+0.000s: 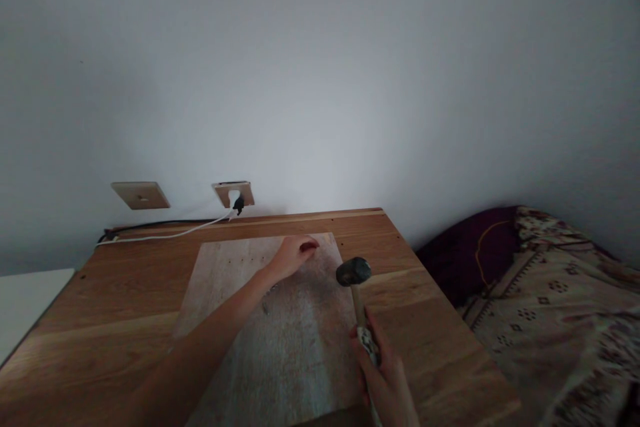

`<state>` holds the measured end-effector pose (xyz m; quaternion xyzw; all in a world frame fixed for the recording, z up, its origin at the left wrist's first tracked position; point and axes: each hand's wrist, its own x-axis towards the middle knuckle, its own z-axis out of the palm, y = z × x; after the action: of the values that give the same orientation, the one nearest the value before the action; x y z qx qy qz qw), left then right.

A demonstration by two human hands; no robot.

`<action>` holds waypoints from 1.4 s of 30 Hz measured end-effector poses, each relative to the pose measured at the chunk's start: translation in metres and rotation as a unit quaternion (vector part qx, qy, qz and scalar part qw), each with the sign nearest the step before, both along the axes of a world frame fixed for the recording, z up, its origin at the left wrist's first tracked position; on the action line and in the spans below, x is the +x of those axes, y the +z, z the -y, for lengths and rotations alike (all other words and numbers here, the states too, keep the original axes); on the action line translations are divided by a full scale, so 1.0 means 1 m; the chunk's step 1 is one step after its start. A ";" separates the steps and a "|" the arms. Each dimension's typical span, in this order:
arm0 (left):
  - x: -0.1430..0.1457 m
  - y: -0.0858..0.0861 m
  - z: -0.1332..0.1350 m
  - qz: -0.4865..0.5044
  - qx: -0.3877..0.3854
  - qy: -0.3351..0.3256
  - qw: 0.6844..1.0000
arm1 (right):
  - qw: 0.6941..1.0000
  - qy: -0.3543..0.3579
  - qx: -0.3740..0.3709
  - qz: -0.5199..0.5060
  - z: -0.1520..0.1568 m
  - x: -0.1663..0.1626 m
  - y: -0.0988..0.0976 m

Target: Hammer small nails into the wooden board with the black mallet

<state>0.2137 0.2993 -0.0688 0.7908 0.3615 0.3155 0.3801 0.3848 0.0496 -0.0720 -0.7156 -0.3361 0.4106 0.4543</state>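
My right hand (383,370) is wrapped round the handle of a rubber mallet (354,272), which has a dark, rounded head and a pale handle with a patterned grip. The mallet's head is raised near the right edge of a worn, greyish wooden board (295,347). Over the far right part of that board, my left hand (295,253) has its fingers curled and pinched together; whatever they hold is too small to see. A row of several tiny dots, perhaps nail heads, runs along the board's far left part. Small dark bits (266,308) lie near the board's middle.
The board lies on a wooden table (425,320) against a white wall. At the back left, a white cable (175,235) runs to a wall socket (223,195), beside a switch plate (141,195). Patterned bedding (545,307) and a purple cushion (470,247) are at right.
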 end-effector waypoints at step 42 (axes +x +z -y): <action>0.002 -0.017 -0.003 -0.029 -0.006 0.025 0.999 | 0.955 0.138 0.123 0.231 -0.076 -0.015 0.023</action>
<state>0.2160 0.3024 -0.0855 0.7880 0.3941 0.2995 0.3661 0.3703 0.1258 -0.0489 -0.6760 -0.5756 0.2482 0.3876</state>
